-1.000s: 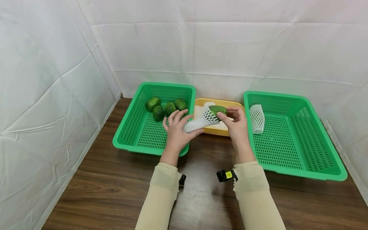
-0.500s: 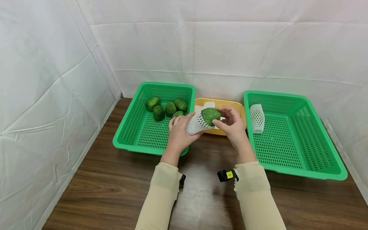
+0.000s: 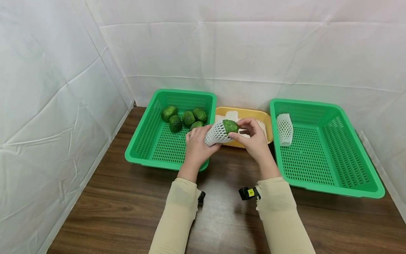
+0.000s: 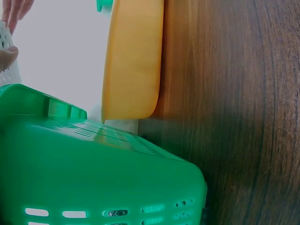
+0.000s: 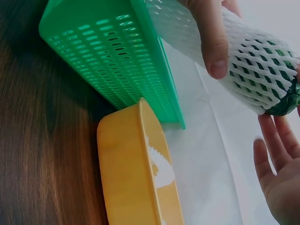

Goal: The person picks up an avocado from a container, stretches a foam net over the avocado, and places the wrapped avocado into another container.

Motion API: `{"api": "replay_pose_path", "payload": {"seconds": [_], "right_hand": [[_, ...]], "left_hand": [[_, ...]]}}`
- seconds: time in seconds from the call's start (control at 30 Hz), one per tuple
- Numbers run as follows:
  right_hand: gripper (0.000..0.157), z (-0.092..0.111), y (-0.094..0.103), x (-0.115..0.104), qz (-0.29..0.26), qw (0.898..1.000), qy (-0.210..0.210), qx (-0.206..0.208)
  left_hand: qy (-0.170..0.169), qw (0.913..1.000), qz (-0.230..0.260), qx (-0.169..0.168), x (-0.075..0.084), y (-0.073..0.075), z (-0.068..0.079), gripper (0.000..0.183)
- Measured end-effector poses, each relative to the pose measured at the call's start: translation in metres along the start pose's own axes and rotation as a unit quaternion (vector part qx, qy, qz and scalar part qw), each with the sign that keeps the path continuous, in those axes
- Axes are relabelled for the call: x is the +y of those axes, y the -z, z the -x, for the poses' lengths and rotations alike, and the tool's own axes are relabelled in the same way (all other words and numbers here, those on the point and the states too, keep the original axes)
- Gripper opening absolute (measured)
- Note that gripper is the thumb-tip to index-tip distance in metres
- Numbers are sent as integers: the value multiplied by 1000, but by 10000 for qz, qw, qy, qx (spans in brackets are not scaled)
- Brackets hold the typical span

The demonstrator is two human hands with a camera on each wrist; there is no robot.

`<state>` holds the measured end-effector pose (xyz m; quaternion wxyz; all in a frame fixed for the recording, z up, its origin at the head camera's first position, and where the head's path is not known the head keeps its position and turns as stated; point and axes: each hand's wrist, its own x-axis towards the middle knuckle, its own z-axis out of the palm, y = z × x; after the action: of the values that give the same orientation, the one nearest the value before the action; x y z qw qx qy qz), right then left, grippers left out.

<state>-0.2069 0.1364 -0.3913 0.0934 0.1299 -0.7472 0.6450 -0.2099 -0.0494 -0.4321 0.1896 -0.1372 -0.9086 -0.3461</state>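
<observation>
A white foam net sleeve (image 3: 217,134) is stretched over a green avocado (image 3: 230,126), whose right end pokes out bare. My left hand (image 3: 197,145) grips the sleeve around its left part, thumb below and fingers above. With thumb and fingers, my right hand (image 3: 256,140) pinches the avocado's bare end. In the right wrist view, the mesh (image 5: 255,65) spreads over most of the fruit, and the dark tip (image 5: 285,103) shows near the right fingertips. Both hands hold it raised in front of a yellow tray (image 3: 270,123).
On the left, a green basket (image 3: 139,160) holds several avocados (image 3: 175,123). White foam sleeves (image 3: 232,115) lie in the yellow tray. A green basket on the right (image 3: 333,192) contains one sleeved piece (image 3: 284,129). White cloth walls (image 3: 253,53) enclose the brown wooden table (image 3: 120,211).
The avocado has gone deeper into the net sleeve. My left fingers, spread before, have closed around the sleeve, and my right hand has shifted slightly left with the fruit.
</observation>
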Motion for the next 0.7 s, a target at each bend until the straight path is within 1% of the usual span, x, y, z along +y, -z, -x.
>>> {"api": "replay_pose_path", "payload": {"seconds": [0.1, 0.2, 0.3, 0.4, 0.53, 0.7], "right_hand": [[30, 0, -2, -1, 256, 9995, -64, 178], [27, 0, -4, -3, 397, 9985, -138, 343], [25, 1, -8, -10, 339, 9978, -209, 538], [25, 4, -14, -20, 225, 9970, -251, 702], [26, 8, -20, -29, 206, 9973, -234, 670], [22, 10, -20, -34, 481, 9979, -119, 420]], "left_hand": [[-6, 10000, 8, -46, 0, 1, 0, 60], [-21, 9999, 7, -102, 0, 1, 0, 61], [-14, 9999, -29, -126, 1, 1, -1, 64], [69, 9999, 7, -158, 2, 1, -1, 69], [188, 9996, 114, -189, 3, 1, -1, 72], [151, 9997, 118, -130, 3, 1, -1, 75]]}}
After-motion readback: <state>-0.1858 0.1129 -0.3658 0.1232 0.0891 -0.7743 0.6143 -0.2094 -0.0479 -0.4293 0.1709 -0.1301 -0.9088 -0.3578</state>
